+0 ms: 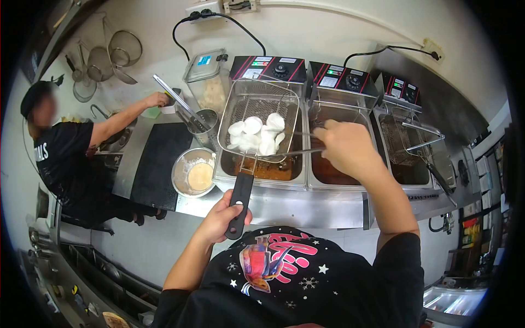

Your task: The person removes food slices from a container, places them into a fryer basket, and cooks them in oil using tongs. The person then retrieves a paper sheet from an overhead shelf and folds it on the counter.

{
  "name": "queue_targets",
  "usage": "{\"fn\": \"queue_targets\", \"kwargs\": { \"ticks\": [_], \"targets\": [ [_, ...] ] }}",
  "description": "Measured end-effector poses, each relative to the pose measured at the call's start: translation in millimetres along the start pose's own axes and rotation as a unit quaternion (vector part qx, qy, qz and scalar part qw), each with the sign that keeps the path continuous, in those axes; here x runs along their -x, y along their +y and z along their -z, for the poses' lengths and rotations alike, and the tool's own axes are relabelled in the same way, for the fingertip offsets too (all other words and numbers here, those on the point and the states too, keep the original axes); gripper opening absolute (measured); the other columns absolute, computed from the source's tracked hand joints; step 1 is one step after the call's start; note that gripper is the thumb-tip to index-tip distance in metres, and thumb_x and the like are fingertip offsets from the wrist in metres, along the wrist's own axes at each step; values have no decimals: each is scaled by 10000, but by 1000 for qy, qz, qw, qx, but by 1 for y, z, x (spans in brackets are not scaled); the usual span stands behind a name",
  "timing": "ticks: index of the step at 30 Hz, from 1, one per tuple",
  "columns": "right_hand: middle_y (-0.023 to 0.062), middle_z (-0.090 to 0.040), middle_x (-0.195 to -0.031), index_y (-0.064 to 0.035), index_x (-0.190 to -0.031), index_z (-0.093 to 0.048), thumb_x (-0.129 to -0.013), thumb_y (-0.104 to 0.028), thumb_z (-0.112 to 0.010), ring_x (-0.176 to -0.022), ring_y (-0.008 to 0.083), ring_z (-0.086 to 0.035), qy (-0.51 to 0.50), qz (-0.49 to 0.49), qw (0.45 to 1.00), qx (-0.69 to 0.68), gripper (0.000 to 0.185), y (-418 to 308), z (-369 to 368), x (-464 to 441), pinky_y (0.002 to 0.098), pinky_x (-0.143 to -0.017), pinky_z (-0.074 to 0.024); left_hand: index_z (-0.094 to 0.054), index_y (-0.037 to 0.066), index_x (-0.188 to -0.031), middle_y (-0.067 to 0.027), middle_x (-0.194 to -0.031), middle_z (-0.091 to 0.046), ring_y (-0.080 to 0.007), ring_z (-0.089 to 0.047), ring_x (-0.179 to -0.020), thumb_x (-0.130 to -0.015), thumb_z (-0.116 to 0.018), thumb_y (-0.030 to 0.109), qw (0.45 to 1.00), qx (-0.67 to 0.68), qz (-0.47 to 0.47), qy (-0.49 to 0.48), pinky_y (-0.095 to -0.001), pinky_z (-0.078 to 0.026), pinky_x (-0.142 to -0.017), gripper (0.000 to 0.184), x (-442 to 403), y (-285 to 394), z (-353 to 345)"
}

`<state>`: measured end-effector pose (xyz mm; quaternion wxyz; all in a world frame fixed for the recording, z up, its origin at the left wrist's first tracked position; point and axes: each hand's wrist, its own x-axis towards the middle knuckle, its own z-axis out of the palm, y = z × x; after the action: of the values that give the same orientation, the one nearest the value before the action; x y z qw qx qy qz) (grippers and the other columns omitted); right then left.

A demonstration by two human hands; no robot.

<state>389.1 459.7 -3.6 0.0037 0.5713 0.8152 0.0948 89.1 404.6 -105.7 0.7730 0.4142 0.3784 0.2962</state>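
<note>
My left hand (221, 216) is closed round the black handle of a wire fry basket (298, 104). The basket is over the left fryer vat (219, 174), tilted, and several white rounded pieces (265, 134) lie in it. Orange-brown oil (270, 168) with bits in it shows below. From the right, my right hand (347, 147) grips metal tongs (303, 151), their two arms reaching toward the white pieces. Motion blurs the tongs, and I cannot tell whether the tips touch a piece. Beside the vat stands a metal bowl (178, 175) of pale batter (201, 176).
A middle vat (333, 169) holds dark oil; another basket (402, 139) sits in the right vat. Left of the fryers are a metal canister (205, 134) with utensils, a lidded plastic container (205, 82) and a black mat (164, 156). A co-worker (71, 147) reaches over the left counter.
</note>
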Motion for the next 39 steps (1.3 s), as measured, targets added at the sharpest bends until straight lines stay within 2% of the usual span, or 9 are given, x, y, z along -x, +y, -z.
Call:
{"fn": "queue_targets", "kwargs": {
  "ticks": [4,7,14,18,22,29,32,35,39],
  "targets": [
    [102,-605,-861,-79,-933,-627,-642,-161,-720,-795,280,-623,60,10,997,47,317,15,-8,-27,391,-671,-505,-351,90,-1140,-94,-760,-570,-109,-517,-657,-891,-364,73,1000,14,-18,-15,-212,-402,-534,250,0,-8,-10],
    [95,-612,-879,-91,-984,-631,-660,-174,-710,-821,286,-623,67,-47,996,41,344,23,16,-21,393,-681,-503,-351,84,-1135,-93,-762,-571,-112,-521,-666,-891,-367,79,999,25,-22,-23,-213,-407,-545,245,2,-9,-14],
    [116,-621,-863,-91,-960,-644,-690,-203,-703,-805,298,-625,-8,58,998,-31,298,-10,-11,-25,404,-708,-501,-365,72,-1134,-90,-757,-563,-84,-494,-592,-879,-413,133,999,32,-2,0,-191,-377,-465,266,-4,-14,-27],
    [112,-621,-862,-86,-964,-644,-698,-212,-696,-820,289,-623,9,33,999,7,299,12,-29,-41,403,-712,-497,-368,81,-1125,-85,-764,-583,-75,-496,-595,-896,-390,114,998,55,7,-11,-189,-372,-471,233,-2,-15,-31],
    [102,-618,-858,-90,-943,-642,-711,-196,-687,-817,288,-621,94,-30,994,-36,259,31,12,-18,403,-703,-495,-366,88,-1125,-77,-753,-581,-71,-478,-562,-896,-398,111,999,-4,-24,37,-193,-361,-454,232,-2,-26,-36],
    [106,-606,-882,-81,-984,-624,-721,-178,-683,-818,296,-616,57,-51,996,36,287,42,5,-4,399,-690,-496,-352,84,-1153,-70,-744,-573,-95,-511,-613,-896,-392,96,997,-19,-29,65,-209,-410,-529,261,-6,-42,-41],
    [115,-613,-829,-57,-860,-631,-718,-150,-657,-751,295,-633,141,-30,989,-21,172,43,13,14,398,-635,-511,-352,97,-1168,-55,-734,-563,-90,-504,-624,-921,-398,124,996,17,-64,55,-199,-405,-545,253,4,-57,-46],
    [103,-598,-879,-85,-1040,-607,-724,-200,-692,-815,301,-612,98,-15,995,-14,347,57,-11,15,405,-685,-490,-360,108,-1171,-56,-728,-558,-96,-509,-634,-939,-394,139,993,-4,1,116,-203,-409,-557,237,6,-70,-46],
    [92,-591,-869,-92,-1089,-597,-722,-197,-699,-798,289,-614,74,-39,996,-23,395,37,-7,36,398,-676,-492,-381,134,-1148,-39,-702,-558,-52,-434,-522,-955,-367,164,996,-21,3,91,-180,-323,-430,196,10,-68,-36]
  ]
}}
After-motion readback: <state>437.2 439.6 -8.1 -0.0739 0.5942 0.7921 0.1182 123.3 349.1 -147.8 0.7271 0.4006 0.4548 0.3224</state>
